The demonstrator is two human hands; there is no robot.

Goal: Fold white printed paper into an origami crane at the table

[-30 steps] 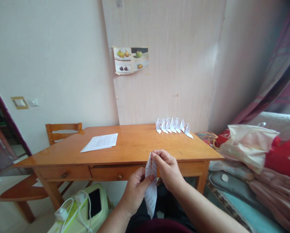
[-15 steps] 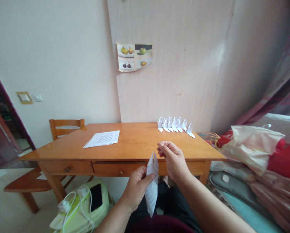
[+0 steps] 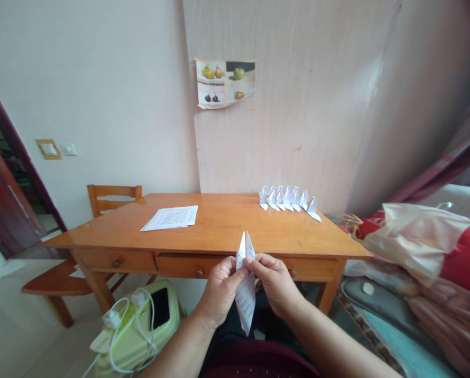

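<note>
A narrow folded paper, white with printed marks, stands upright in front of the table's edge, over my lap. Two thin points rise at its top with a slit between them, and its lower end tapers to a tip. My left hand grips its left side, thumb across the front. My right hand pinches the right side near the base of the points, thumb close to the left thumb. The fingers behind the paper are hidden. Several folded paper figures stand in rows at the table's back right.
A wooden table with drawers lies ahead, with printed sheets on its left part. A wooden chair stands at left. Below it, a pale green box carries white cables and a phone. Bags and cloth crowd the right.
My right hand has come down from beside the paper's tips and now pinches its right side. My left hand keeps its hold. The view has shifted slightly.
</note>
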